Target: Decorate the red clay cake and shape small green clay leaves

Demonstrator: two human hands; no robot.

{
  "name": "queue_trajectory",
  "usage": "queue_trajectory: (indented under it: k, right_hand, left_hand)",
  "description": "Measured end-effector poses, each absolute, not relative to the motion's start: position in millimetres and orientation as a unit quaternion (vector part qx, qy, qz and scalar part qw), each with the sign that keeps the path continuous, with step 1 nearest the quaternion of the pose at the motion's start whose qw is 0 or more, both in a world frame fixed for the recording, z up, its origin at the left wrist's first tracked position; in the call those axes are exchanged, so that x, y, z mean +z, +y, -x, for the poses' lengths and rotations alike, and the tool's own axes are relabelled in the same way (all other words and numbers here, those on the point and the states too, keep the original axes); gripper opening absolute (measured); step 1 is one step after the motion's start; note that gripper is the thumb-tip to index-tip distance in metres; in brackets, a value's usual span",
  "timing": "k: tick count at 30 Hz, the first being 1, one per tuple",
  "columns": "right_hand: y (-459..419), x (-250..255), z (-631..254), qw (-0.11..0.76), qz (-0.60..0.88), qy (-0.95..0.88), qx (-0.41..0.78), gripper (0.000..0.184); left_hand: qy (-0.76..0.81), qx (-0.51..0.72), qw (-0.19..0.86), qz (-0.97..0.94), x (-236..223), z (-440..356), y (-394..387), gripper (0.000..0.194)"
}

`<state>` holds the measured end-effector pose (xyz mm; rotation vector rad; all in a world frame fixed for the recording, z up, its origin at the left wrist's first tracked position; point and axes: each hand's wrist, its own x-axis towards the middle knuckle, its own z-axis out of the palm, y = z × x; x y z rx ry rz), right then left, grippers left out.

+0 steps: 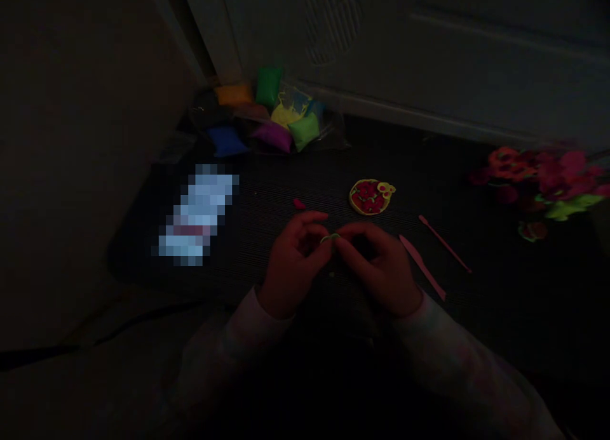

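Where clear plastic (336, 135) lies on the dark, finely ribbed bench (267, 195), pillow-shaped packets (227, 140) in several bright colours sit among it. A roundish yellow-rimmed piece (372, 213) contains bumpy red shapes (368, 197). Just nearer, the left hand (291, 265) and right hand (384, 265) almost meet, fingers curled, their fingertips pinching a thin, curved, pale-green strip (330, 237) between them. A smooth pink knife (424, 268) lies beside the right hand.

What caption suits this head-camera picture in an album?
In dim light, left hand and right hand hold a green strand near a pink knife-like tool.
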<state>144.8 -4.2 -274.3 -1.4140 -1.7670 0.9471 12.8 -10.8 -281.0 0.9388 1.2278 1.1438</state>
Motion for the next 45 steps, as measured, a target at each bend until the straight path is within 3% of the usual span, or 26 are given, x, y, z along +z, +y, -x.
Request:
queue_trajectory:
  k: [19, 28, 37, 45]
  right_hand:
    - [-4.9, -274.9, -146.3, 0.331, 0.530, -0.705, 0.335, 0.007]
    - [-4.4, -274.8, -143.7, 0.358, 0.561, -0.641, 0.383, 0.009]
    - [-5.9, -272.0, -146.0, 0.366, 0.544, -0.611, 0.444, 0.017]
    - [-4.0, -277.0, -146.2, 0.321, 0.548, -0.650, 0.417, 0.012]
  left_hand:
    - [0.520, 0.478, 0.579, -0.407, -281.0, -12.0, -10.0, 0.031]
    - [0.498, 0.486, 0.603, -0.389, -280.3, -12.0, -11.4, 0.041]
    - [0.526, 0.493, 0.588, -0.368, -281.1, -12.0, -9.3, 0.037]
    - [0.511, 0.501, 0.614, -0.332, -281.5, -10.8, -9.2, 0.037]
